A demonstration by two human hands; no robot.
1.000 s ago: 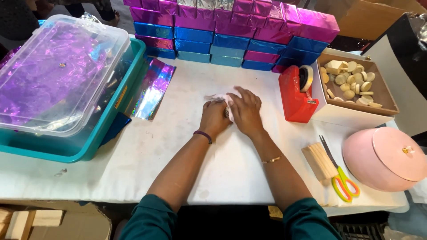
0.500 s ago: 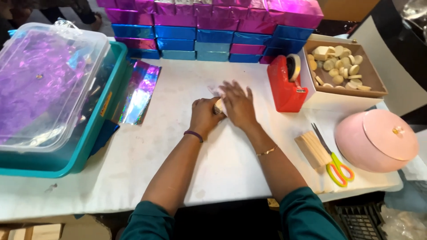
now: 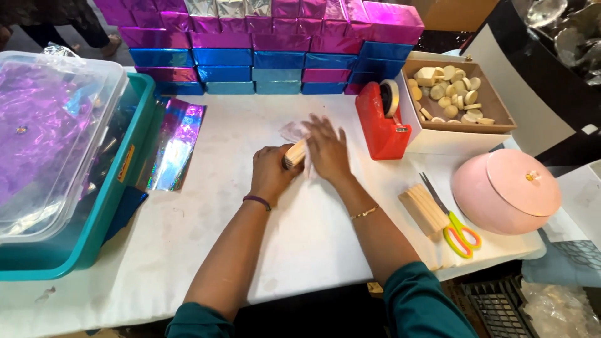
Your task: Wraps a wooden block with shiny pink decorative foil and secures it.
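Fingers of left hand (image 3: 270, 172) hide most of wooden block (image 3: 294, 153).

I see a pale tan wooden block (image 3: 294, 154) at my hands, on the white table (image 3: 206, 244). Right of the block: red tape dispenser (image 3: 380, 121), then a pink round box (image 3: 506, 191), scissors (image 3: 456, 222) with yellow-green and pink handles. Behind the block: magenta and blue foil boxes (image 3: 269, 47) in rows. Left of it: an iridescent purple-blue foil sheet (image 3: 173, 145) and a teal bin (image 3: 106, 194).
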